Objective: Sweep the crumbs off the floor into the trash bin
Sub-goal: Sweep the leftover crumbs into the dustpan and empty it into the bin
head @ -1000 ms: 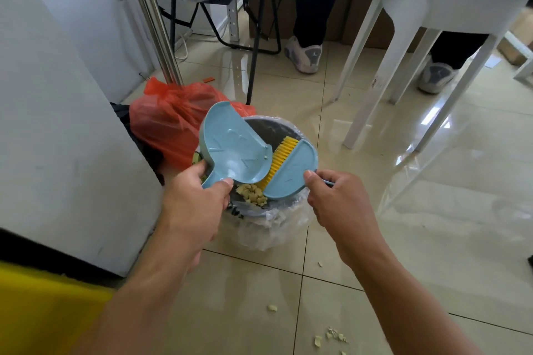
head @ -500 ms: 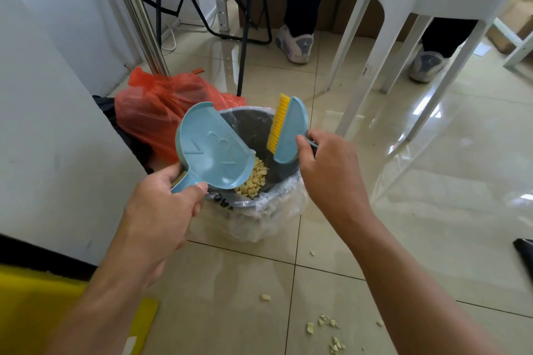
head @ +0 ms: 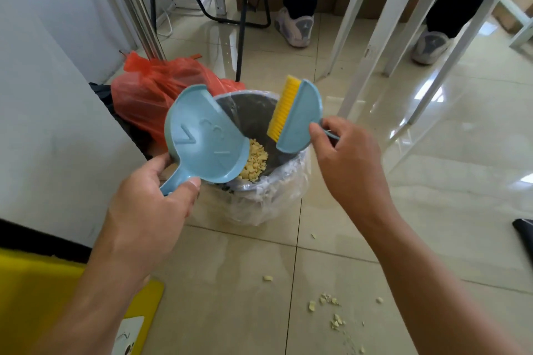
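My left hand grips the handle of a light blue dustpan, tilted with its underside toward me over the left rim of the trash bin. The bin is grey, lined with clear plastic, and holds pale yellow crumbs. My right hand holds a small blue brush with yellow bristles upright over the bin's right side, bristles facing left. The brush and dustpan are apart. More crumbs lie scattered on the beige tile floor in front of the bin.
A red plastic bag lies behind the bin by a white wall and a metal pole. White chair legs stand at right. A person's shoes are at the back. A yellow board lies at lower left.
The brush has left the dustpan, lifting up and to the right until it stands upright. The dustpan has stayed tilted over the bin, and crumbs now lie inside.
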The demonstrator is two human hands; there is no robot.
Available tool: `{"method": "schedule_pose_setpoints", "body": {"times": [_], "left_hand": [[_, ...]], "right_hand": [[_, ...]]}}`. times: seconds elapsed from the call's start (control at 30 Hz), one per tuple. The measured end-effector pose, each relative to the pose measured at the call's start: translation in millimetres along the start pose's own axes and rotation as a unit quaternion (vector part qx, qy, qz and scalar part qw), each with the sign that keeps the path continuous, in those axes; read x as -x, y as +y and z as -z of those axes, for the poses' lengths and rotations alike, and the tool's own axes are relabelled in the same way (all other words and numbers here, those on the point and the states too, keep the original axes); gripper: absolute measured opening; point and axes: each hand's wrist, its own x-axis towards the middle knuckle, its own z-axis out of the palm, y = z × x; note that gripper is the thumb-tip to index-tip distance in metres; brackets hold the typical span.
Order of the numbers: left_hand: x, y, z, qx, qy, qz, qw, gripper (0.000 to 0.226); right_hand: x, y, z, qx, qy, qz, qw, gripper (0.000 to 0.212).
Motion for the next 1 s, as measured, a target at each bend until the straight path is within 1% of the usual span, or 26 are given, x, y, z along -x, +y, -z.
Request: {"method": "schedule_pose_setpoints", "body": {"times": [0.07, 0.13, 0.17, 0.2, 0.23, 0.27, 0.33, 0.37, 0.4, 0.47, 0.57, 0.63, 0.7, 0.83, 0.9, 1.0], "left_hand": [[16.4, -9.3, -1.8, 0.08, -0.027, 0.007, 0.996, 0.028], [39.7, -24.9, -5.6, 0.166, -0.064, 0.03, 0.984, 0.028], [52.4, -33.1, -7.7, 0.193, -0.08, 0.044, 0.977, 0.029], [65.2, -40.8, -8.8, 0.211, -0.093, 0.057, 0.971, 0.031], [76.4, -48.3, -8.9, 0.222, -0.105, 0.066, 0.967, 0.034], [86.7, -55.0, -8.2, 0.225, -0.117, 0.072, 0.965, 0.035], [101.8, -67.0, -5.0, 0.217, -0.13, 0.08, 0.964, 0.033], [107.9, -72.7, -3.5, 0.214, -0.13, 0.09, 0.964, 0.033], [112.8, -78.9, -1.9, 0.213, -0.127, 0.103, 0.963, 0.034], [120.2, -92.9, -0.2, 0.2, -0.132, 0.124, 0.963, 0.035], [128.1, -116.3, 3.8, 0.125, -0.146, 0.139, 0.971, 0.034], [133.9, -129.7, 6.4, 0.081, -0.153, 0.157, 0.972, 0.039], [138.0, -136.2, 5.8, 0.087, -0.159, 0.176, 0.968, 0.042], [141.6, -142.5, 1.9, 0.101, -0.166, 0.196, 0.961, 0.045], [141.9, -144.4, -1.4, 0.106, -0.179, 0.192, 0.959, 0.043], [141.9, -146.4, -5.9, 0.096, -0.199, 0.179, 0.959, 0.041]], "right_hand": [[20.7, 8.2, 18.9, -0.088, 0.026, -0.055, 0.994, 0.027], [51.3, 21.2, 41.0, -0.225, 0.039, -0.125, 0.966, 0.027], [68.8, 28.9, 51.9, -0.271, 0.04, -0.157, 0.949, 0.028], [88.0, 39.3, 60.3, -0.293, 0.033, -0.189, 0.937, 0.028], [107.8, 50.0, 65.2, -0.288, 0.019, -0.222, 0.931, 0.029], [128.9, 61.6, 65.9, -0.251, -0.004, -0.256, 0.934, 0.029], [169.8, 86.0, 51.5, -0.127, -0.082, -0.313, 0.938, 0.027], [187.4, 96.6, 38.0, -0.078, -0.126, -0.338, 0.929, 0.026], [201.2, 104.9, 21.2, -0.055, -0.163, -0.358, 0.918, 0.025], [215.7, 112.1, -20.5, -0.051, -0.21, -0.369, 0.904, 0.023], [209.9, 104.4, -78.5, -0.041, -0.25, -0.34, 0.906, 0.022], [199.0, 101.5, -98.3, -0.026, -0.256, -0.337, 0.906, 0.023], [191.9, 109.4, -96.7, -0.008, -0.241, -0.356, 0.903, 0.022], [209.6, 143.1, -47.7, 0.041, -0.168, -0.414, 0.894, 0.02], [232.6, 158.6, -17.2, 0.067, -0.138, -0.443, 0.883, 0.021], [263.9, 164.8, 20.0, 0.066, -0.118, -0.494, 0.859, 0.02]]}}
